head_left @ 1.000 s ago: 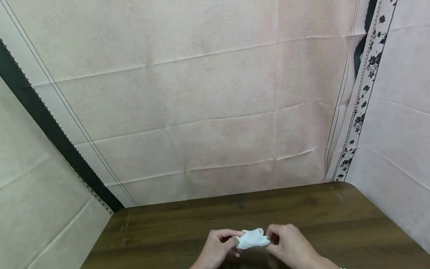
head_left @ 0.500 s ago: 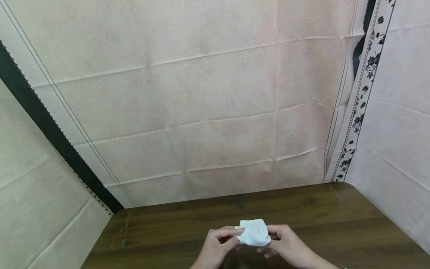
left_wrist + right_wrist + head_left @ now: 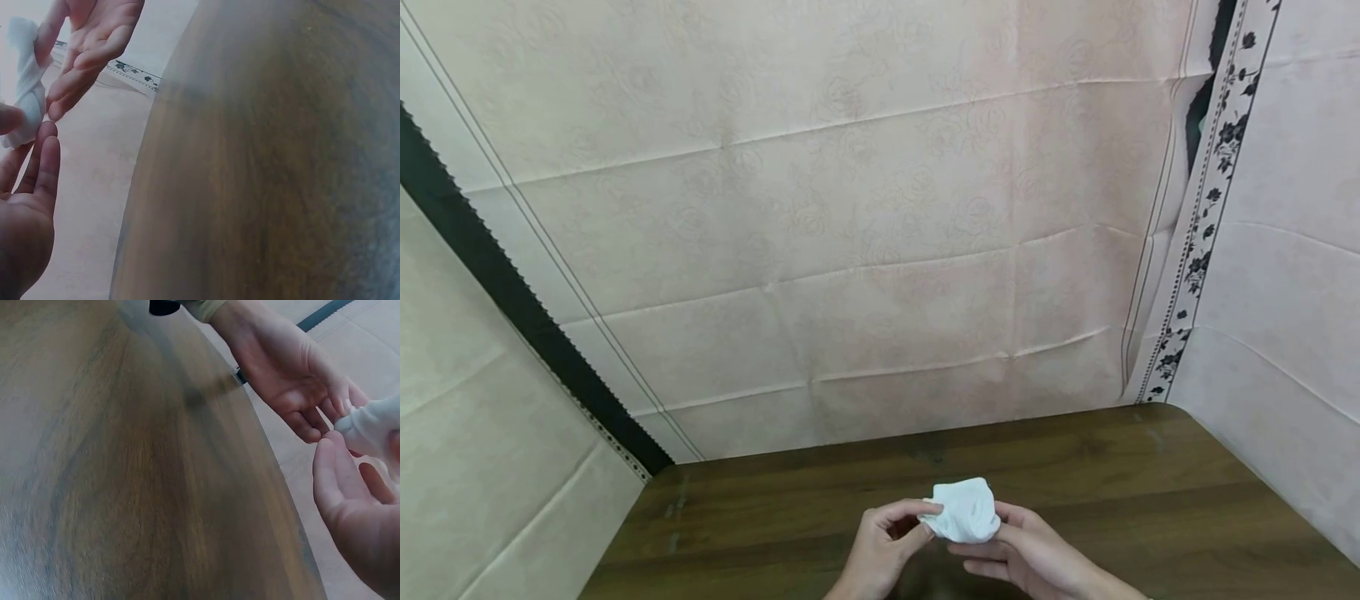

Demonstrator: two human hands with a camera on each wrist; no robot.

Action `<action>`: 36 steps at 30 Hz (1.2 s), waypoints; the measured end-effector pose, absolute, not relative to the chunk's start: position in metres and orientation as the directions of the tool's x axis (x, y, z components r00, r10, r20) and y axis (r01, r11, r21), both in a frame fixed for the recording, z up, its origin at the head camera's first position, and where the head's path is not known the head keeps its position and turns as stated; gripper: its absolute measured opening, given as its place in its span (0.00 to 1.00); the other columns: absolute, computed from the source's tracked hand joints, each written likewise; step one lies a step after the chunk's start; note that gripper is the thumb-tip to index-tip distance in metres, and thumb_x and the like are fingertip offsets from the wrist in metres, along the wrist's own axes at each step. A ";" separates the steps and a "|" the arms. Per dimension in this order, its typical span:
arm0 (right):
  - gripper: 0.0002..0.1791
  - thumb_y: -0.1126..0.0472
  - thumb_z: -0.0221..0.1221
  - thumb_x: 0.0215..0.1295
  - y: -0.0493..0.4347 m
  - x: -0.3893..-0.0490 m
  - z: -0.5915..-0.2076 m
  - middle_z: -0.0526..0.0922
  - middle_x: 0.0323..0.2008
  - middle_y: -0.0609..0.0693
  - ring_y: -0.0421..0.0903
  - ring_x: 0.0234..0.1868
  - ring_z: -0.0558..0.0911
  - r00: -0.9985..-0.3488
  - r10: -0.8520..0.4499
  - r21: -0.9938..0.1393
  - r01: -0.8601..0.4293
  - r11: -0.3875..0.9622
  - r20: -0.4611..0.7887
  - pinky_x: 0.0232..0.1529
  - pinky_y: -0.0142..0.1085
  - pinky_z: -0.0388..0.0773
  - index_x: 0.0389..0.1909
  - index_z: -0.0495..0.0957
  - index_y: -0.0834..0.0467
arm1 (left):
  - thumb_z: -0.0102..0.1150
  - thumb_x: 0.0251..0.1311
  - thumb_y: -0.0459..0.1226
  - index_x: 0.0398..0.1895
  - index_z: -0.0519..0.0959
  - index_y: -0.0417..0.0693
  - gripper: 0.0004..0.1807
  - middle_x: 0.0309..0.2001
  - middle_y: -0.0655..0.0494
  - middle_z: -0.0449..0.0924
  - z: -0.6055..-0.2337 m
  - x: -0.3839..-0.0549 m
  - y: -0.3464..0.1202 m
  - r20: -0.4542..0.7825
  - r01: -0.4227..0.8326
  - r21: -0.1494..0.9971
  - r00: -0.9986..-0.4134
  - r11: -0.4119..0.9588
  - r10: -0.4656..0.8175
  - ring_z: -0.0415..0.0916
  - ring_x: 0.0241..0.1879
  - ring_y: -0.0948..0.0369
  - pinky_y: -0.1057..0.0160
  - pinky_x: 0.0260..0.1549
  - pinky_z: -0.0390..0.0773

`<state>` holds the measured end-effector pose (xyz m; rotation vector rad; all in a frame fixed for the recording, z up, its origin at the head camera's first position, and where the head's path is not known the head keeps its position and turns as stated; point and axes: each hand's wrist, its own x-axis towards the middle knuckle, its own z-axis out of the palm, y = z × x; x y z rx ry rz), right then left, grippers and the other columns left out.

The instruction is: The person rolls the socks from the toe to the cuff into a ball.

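A small bundle of soft white cloth, folded and wrinkled, is held up above the brown table between both hands. My left hand pinches its left edge between thumb and fingers. At its right side, my right hand grips the bundle with the thumb in front, lower fingers spread beneath. In the left wrist view the cloth shows a fine ribbed texture and a twisted fold. From the right wrist, the left thumb and fingers close on a narrow end of the cloth.
The wood-grain table stretches beyond the hands, its back edge against a creased pale wall sheet. Similar sheets hang at left and right, the right one with a floral border. A dark strip runs down the left corner.
The cloth bundle has spread from a narrow roll into a wider, rounder shape and risen slightly. The right hand has shifted from pinching its right end to supporting it from below and the side.
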<state>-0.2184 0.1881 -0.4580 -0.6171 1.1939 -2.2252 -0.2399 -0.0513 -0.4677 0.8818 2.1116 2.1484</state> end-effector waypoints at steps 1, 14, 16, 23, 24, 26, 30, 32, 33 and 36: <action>0.19 0.66 0.43 0.79 0.188 -0.218 -0.458 0.80 0.57 0.56 0.53 0.59 0.80 -0.740 -0.658 -0.839 0.264 -0.476 0.141 0.61 0.48 0.73 0.66 0.69 0.64 | 0.61 0.62 0.26 0.48 0.83 0.32 0.12 0.47 0.52 0.85 -0.468 -0.240 -0.051 0.383 0.378 0.921 -0.839 -0.094 0.386 0.78 0.42 0.67 0.67 0.41 0.78; 0.14 0.69 0.44 0.77 0.192 -0.219 -0.462 0.82 0.48 0.53 0.45 0.48 0.83 -0.730 -0.670 -0.842 0.274 -0.464 0.132 0.55 0.40 0.77 0.55 0.74 0.62 | 0.62 0.62 0.26 0.48 0.84 0.32 0.12 0.52 0.45 0.84 -0.472 -0.242 -0.053 0.381 0.377 0.921 -0.823 -0.096 0.423 0.79 0.50 0.60 0.65 0.47 0.78; 0.13 0.68 0.44 0.77 0.191 -0.218 -0.462 0.83 0.47 0.53 0.44 0.47 0.84 -0.729 -0.674 -0.841 0.286 -0.460 0.120 0.55 0.39 0.78 0.53 0.75 0.62 | 0.62 0.61 0.26 0.48 0.84 0.31 0.12 0.52 0.44 0.83 -0.473 -0.242 -0.053 0.381 0.377 0.921 -0.825 -0.097 0.417 0.79 0.50 0.60 0.65 0.47 0.78; 0.14 0.65 0.43 0.80 0.189 -0.217 -0.460 0.83 0.47 0.51 0.44 0.48 0.83 -0.764 -0.632 -0.838 0.258 -0.480 0.127 0.54 0.38 0.77 0.55 0.75 0.58 | 0.62 0.61 0.25 0.48 0.82 0.28 0.13 0.48 0.43 0.85 -0.475 -0.242 -0.052 0.374 0.363 0.926 -0.849 -0.100 0.374 0.79 0.44 0.64 0.67 0.43 0.78; 0.14 0.65 0.43 0.80 0.189 -0.217 -0.460 0.83 0.47 0.50 0.44 0.48 0.82 -0.774 -0.620 -0.839 0.247 -0.485 0.130 0.54 0.38 0.77 0.55 0.75 0.57 | 0.62 0.61 0.24 0.48 0.82 0.28 0.12 0.47 0.44 0.85 -0.475 -0.242 -0.052 0.370 0.360 0.928 -0.854 -0.099 0.366 0.79 0.42 0.65 0.68 0.42 0.78; 0.14 0.64 0.44 0.80 0.187 -0.217 -0.459 0.83 0.47 0.49 0.44 0.48 0.82 -0.792 -0.598 -0.840 0.235 -0.489 0.127 0.52 0.37 0.77 0.55 0.76 0.56 | 0.62 0.61 0.24 0.48 0.82 0.28 0.12 0.45 0.47 0.85 -0.475 -0.242 -0.052 0.361 0.350 0.932 -0.864 -0.097 0.351 0.78 0.40 0.66 0.68 0.40 0.78; 0.13 0.64 0.44 0.79 0.185 -0.217 -0.458 0.83 0.47 0.49 0.44 0.48 0.82 -0.807 -0.580 -0.842 0.237 -0.486 0.107 0.52 0.37 0.77 0.53 0.77 0.55 | 0.61 0.61 0.24 0.48 0.82 0.28 0.12 0.44 0.50 0.85 -0.475 -0.241 -0.052 0.338 0.323 0.941 -0.879 -0.101 0.337 0.78 0.39 0.66 0.68 0.40 0.78; 0.14 0.65 0.44 0.79 0.185 -0.217 -0.457 0.83 0.48 0.50 0.45 0.50 0.83 -0.805 -0.583 -0.845 0.234 -0.480 0.109 0.52 0.38 0.77 0.55 0.76 0.57 | 0.60 0.62 0.24 0.49 0.81 0.26 0.13 0.45 0.49 0.85 -0.475 -0.241 -0.051 0.309 0.284 0.951 -0.890 -0.123 0.336 0.79 0.39 0.66 0.67 0.40 0.80; 0.14 0.65 0.45 0.79 0.184 -0.217 -0.456 0.84 0.49 0.51 0.46 0.50 0.83 -0.807 -0.581 -0.849 0.232 -0.475 0.105 0.52 0.38 0.77 0.56 0.76 0.57 | 0.60 0.62 0.24 0.50 0.81 0.26 0.14 0.45 0.48 0.85 -0.474 -0.240 -0.051 0.290 0.260 0.956 -0.897 -0.133 0.334 0.79 0.38 0.65 0.66 0.40 0.80; 0.13 0.65 0.46 0.78 0.183 -0.217 -0.454 0.84 0.49 0.51 0.45 0.50 0.83 -0.824 -0.560 -0.864 0.221 -0.453 0.083 0.52 0.38 0.78 0.55 0.77 0.58 | 0.59 0.63 0.26 0.51 0.80 0.25 0.15 0.45 0.46 0.85 -0.469 -0.238 -0.047 0.216 0.164 0.970 -0.919 -0.179 0.329 0.81 0.36 0.62 0.62 0.40 0.82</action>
